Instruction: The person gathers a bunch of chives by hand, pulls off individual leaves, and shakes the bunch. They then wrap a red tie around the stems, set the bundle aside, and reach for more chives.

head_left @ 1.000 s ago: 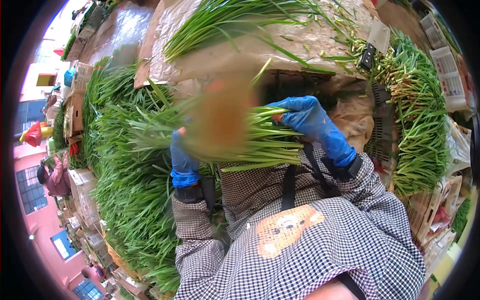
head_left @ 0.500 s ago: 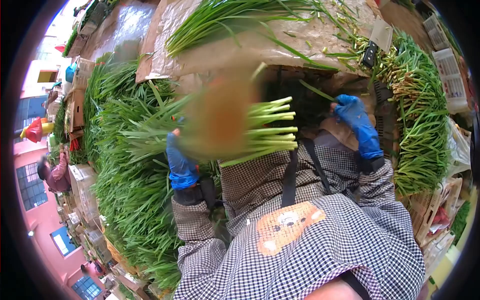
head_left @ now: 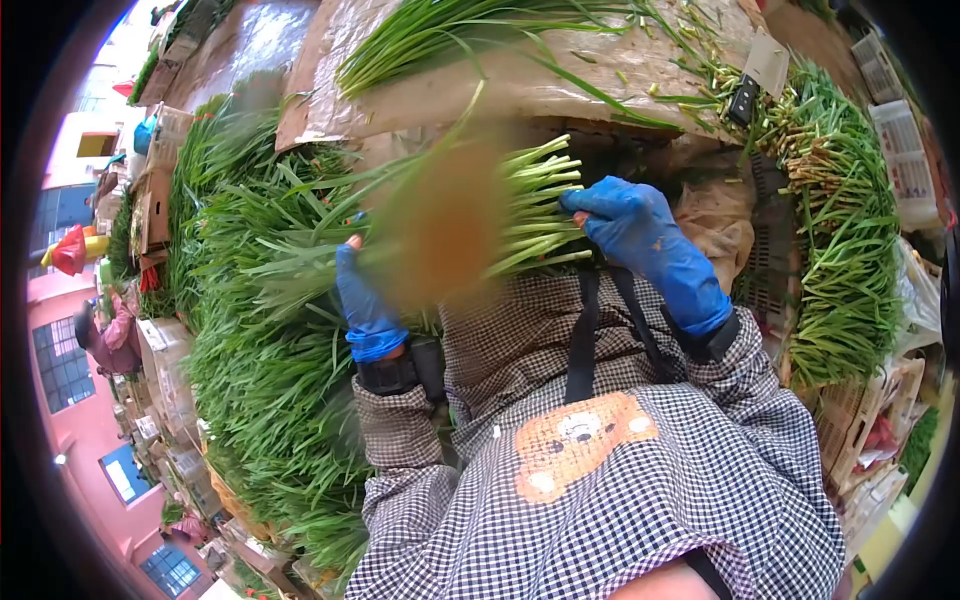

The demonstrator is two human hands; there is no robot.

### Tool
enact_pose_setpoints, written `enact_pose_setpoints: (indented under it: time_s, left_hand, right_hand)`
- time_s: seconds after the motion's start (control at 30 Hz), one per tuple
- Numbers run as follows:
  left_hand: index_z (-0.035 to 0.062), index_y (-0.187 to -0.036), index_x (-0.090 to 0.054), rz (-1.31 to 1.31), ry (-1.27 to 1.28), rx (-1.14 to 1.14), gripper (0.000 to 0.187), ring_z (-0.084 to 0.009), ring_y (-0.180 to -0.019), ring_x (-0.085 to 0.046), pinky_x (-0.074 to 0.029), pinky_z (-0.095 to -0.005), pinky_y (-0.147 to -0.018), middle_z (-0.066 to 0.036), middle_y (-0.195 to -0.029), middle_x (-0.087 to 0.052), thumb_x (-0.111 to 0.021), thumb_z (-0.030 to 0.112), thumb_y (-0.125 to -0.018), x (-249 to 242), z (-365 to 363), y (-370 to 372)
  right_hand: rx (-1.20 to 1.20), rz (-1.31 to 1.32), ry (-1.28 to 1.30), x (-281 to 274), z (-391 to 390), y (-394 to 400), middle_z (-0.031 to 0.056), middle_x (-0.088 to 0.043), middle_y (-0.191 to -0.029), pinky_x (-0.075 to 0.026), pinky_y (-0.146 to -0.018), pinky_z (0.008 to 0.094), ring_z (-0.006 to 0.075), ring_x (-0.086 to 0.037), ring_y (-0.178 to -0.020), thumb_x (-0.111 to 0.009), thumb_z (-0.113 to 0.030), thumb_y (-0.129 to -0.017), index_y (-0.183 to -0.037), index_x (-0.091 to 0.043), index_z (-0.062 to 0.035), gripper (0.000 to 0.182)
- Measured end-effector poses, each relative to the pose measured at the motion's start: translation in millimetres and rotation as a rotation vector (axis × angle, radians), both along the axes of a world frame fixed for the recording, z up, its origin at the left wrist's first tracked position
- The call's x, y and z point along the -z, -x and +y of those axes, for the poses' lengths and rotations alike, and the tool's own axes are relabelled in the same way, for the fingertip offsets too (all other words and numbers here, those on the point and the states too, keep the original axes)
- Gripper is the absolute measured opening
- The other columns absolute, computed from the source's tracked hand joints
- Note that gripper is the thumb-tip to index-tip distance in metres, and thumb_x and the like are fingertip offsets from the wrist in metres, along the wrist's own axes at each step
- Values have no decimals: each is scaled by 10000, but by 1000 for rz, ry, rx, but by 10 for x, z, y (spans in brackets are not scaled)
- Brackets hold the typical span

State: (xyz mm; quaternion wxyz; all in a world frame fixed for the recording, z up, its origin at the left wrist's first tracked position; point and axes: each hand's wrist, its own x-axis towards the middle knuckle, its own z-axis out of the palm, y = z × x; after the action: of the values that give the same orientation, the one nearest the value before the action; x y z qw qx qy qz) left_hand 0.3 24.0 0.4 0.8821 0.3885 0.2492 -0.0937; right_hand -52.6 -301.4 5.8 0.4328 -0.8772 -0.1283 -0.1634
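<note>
A bunch of garlic chives (head_left: 535,205) lies across in front of my lap, pale stalk ends to the right. My left hand (head_left: 368,312), in a blue glove with bare fingertips showing, is closed around its leafy side; a brown blur in mid-view hides part of the grip. At the stalk ends, my right hand (head_left: 645,240), gloved the same way, has thumb and fingers pinched on the stalks. Beyond them, more loose garlic chives (head_left: 440,40) rest on a plastic-covered board (head_left: 400,115).
A large heap of garlic chives (head_left: 270,400) stands on the left, and another stack (head_left: 840,230) on the right. A black-handled knife (head_left: 742,100) lies among trimmings at the board's right end. Plastic crates (head_left: 905,150) line the far right. Another person (head_left: 110,335) is at far left.
My right hand has moved left from beside my knee to the stalk ends; the single green blade it held is no longer distinct. My left hand stays nearly in place.
</note>
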Motion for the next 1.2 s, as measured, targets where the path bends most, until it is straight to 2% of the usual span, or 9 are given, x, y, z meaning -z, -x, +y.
enact_pose_setpoints:
  time_s: [0.33, 0.47, 0.6, 0.73, 0.93, 1.0, 1.07, 1.13, 1.2]
  left_hand:
    - [10, -1085, -568, 9, 276, 85, 359, -290, -902, -612, -505, -420, -825, -159, -1057, -617, -584, 255, -823, 40, -72, 34]
    - [11, -1096, -565, -67, 155, 22, 360, -292, -914, -610, -501, -432, -837, -162, -1066, -614, -580, 248, -826, 316, -8, 15]
    - [10, -1104, -561, 17, 146, -59, 362, -298, -916, -611, -505, -436, -840, -170, -1071, -612, -576, 243, -827, 265, -26, 34]
    - [8, -1104, -564, -88, 114, -15, 356, -301, -911, -616, -509, -437, -831, -170, -1071, -615, -570, 235, -830, 458, 66, 11]
    - [4, -1098, -571, -86, 495, 177, 349, -306, -901, -623, -509, -442, -826, -176, -1053, -625, -545, 245, -847, 444, 88, -42]
    - [-1, -1099, -571, -94, 376, 118, 360, -311, -902, -623, -506, -442, -831, -180, -1048, -627, -540, 255, -848, 558, 153, -64]
    - [-2, -1102, -571, -153, 147, 119, 365, -312, -903, -623, -503, -442, -835, -181, -1053, -625, -539, 257, -846, 625, 142, -84]
    - [0, -1098, -572, -414, -813, 274, 366, -314, -903, -622, -504, -441, -832, -181, -1053, -624, -536, 262, -845, 652, 110, -94]
    - [2, -1094, -574, -289, -505, 177, 367, -311, -899, -621, -504, -437, -826, -178, -1047, -625, -536, 266, -843, 575, 77, -90]
  right_hand:
    - [-85, 110, -129, -193, 314, 196, 98, -614, -819, -502, -571, 311, 221, -612, -662, -729, -88, -660, -993, -645, -46, 346]
    - [-56, 66, 232, 5, 505, -27, 107, -595, -792, -491, -580, 378, 272, -606, -694, -708, -209, -684, -947, -636, -47, 317]
    - [-87, -42, -71, 191, 421, -167, 105, -589, -698, -483, -578, 345, 233, -599, -636, -694, -165, -707, -831, -656, -43, 178]
    - [-129, 676, -358, -211, 122, 136, 68, -569, -632, -455, -576, 288, 110, -543, -627, -646, -113, -752, -784, -667, -33, 89]
    - [64, 779, 425, -2, -623, 522, 142, -658, -799, -491, -652, 374, 281, -634, -719, -651, -185, -750, -875, -668, -36, 196]
    - [178, 914, 539, 133, -779, 581, 156, -662, -848, -494, -682, 388, 314, -637, -762, -655, -218, -758, -930, -667, -39, 248]
    - [274, 565, 228, 269, -859, 634, 173, -655, -901, -492, -726, 389, 311, -640, -815, -668, -283, -770, -1043, -639, -43, 364]
    - [272, 582, 224, -5, -677, 392, 176, -650, -954, -489, -759, 375, 304, -636, -868, -670, -307, -785, -1092, -618, -38, 411]
    - [136, 335, 93, -52, -542, 133, 169, -657, -997, -495, -760, 323, 215, -645, -881, -645, -192, -821, -1091, -619, -18, 322]
